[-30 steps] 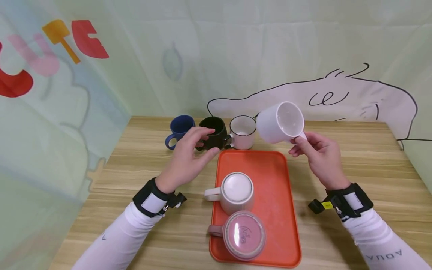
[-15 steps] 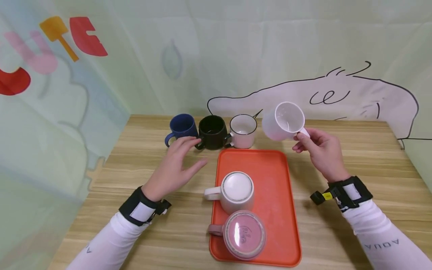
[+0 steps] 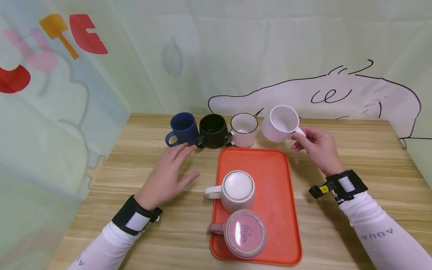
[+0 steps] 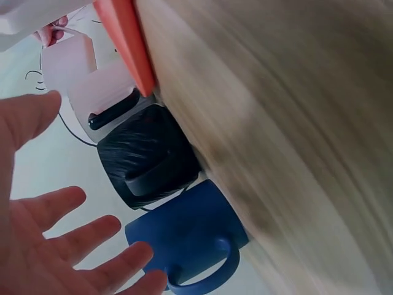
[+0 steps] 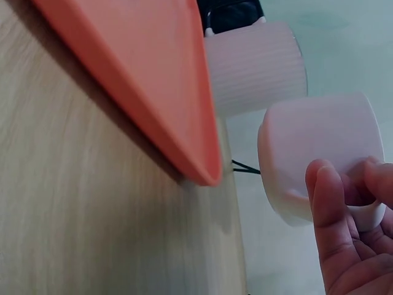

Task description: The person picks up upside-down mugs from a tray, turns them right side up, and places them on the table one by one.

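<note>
Pinching a white mug (image 3: 281, 123) by its handle, the right hand's (image 3: 317, 148) grip; left hand (image 3: 168, 174) relaxed.

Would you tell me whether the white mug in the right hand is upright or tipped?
Tipped. The right hand holds the white mug by its handle above the table, mouth tilted toward the camera, inside showing empty.

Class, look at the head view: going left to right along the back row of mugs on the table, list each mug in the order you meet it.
Blue mug → black mug → white mug with a dark rim → plain white mug, tilted and held by its handle in the right hand.
</note>
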`<state>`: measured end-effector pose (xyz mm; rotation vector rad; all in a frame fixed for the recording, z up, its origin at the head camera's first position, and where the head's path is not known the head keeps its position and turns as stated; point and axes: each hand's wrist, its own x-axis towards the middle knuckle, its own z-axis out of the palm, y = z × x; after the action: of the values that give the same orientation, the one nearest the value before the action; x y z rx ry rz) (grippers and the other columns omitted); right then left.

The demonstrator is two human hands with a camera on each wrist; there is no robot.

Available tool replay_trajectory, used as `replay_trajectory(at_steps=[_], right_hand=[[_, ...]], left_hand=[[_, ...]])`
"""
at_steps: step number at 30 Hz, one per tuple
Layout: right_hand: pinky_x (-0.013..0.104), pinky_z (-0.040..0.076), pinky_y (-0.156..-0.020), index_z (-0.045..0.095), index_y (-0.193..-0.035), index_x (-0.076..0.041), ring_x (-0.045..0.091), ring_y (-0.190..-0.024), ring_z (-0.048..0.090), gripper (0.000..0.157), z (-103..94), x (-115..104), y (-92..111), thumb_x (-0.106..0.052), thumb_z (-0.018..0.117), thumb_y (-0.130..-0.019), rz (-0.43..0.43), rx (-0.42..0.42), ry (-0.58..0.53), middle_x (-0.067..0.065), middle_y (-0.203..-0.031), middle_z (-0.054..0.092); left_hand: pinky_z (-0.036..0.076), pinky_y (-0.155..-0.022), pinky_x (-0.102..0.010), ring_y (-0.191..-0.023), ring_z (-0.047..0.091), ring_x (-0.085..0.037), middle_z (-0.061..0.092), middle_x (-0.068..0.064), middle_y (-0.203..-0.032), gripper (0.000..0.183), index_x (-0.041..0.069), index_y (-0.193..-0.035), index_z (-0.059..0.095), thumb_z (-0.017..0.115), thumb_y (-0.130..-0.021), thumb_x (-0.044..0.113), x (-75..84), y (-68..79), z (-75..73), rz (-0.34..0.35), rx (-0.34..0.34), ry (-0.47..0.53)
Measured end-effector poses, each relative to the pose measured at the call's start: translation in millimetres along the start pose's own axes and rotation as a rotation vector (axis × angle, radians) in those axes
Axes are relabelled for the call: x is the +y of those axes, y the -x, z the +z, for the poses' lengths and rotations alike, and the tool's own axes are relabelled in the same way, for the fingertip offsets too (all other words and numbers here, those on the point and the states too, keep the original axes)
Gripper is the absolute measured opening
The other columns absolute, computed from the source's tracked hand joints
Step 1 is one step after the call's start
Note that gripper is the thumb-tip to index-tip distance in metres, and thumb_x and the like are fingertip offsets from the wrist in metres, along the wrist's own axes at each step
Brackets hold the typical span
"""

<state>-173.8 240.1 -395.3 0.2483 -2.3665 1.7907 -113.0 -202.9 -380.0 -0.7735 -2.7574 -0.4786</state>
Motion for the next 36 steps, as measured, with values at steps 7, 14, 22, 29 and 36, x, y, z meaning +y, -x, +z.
replay_trajectory(at_steps=[7, 14, 22, 29, 36], right_hand=[[0.032, 0.058, -0.067, 0.067, -0.118, 0.005, 0.024, -0.072, 0.07, 0.028, 4.6, -10, 0, -0.013, 0.067, -0.096, 0.027, -0.041, 0.065, 0.017, -0.094, 0.071], [0.031, 0.058, -0.068, 0.067, -0.118, 0.002, 0.024, -0.073, 0.07, 0.03, 5.9, -7, -2, -0.018, 0.066, -0.097, 0.063, -0.059, 0.135, 0.023, -0.098, 0.068], [0.035, 0.057, -0.066, 0.07, -0.115, -0.006, 0.021, -0.073, 0.069, 0.034, 3.4, 12, -6, -0.033, 0.067, -0.095, 0.06, -0.068, 0.209, 0.018, -0.096, 0.07], [0.035, 0.057, -0.061, 0.07, -0.114, -0.004, 0.02, -0.069, 0.068, 0.034, 3.3, 14, -7, -0.032, 0.067, -0.095, 0.043, -0.08, 0.228, 0.019, -0.093, 0.07], [0.036, 0.057, -0.062, 0.07, -0.116, -0.006, 0.022, -0.07, 0.068, 0.037, 2.2, 13, -9, -0.036, 0.066, -0.095, 0.064, -0.098, 0.238, 0.018, -0.094, 0.07]], left_hand=[[0.024, -0.112, -0.058, -0.14, 0.029, -0.041, 0.034, -0.018, -0.155, 0.083, 0.011, -0.15, 0.045, 0.069, -0.086, 0.057, -2.9, 9.4, 4.2, -0.005, -0.04, -0.101], [0.023, -0.111, -0.061, -0.142, 0.024, -0.044, 0.031, -0.018, -0.157, 0.084, 0.013, -0.151, 0.045, 0.067, -0.085, 0.06, -6.1, 18.1, 8.9, -0.009, -0.038, -0.131], [0.018, -0.11, -0.067, -0.145, 0.016, -0.046, 0.023, -0.014, -0.162, 0.087, 0.017, -0.154, 0.041, 0.062, -0.085, 0.066, -7.2, 24.9, 11.0, -0.04, -0.073, -0.133], [0.016, -0.11, -0.068, -0.145, 0.013, -0.047, 0.019, -0.013, -0.163, 0.086, 0.018, -0.154, 0.04, 0.063, -0.086, 0.066, -7.4, 27.9, 10.3, -0.067, -0.102, -0.114], [0.015, -0.11, -0.068, -0.146, 0.011, -0.046, 0.023, -0.016, -0.161, 0.087, 0.018, -0.154, 0.04, 0.063, -0.085, 0.066, -8.4, 29.1, 12.3, -0.084, -0.106, -0.114]])
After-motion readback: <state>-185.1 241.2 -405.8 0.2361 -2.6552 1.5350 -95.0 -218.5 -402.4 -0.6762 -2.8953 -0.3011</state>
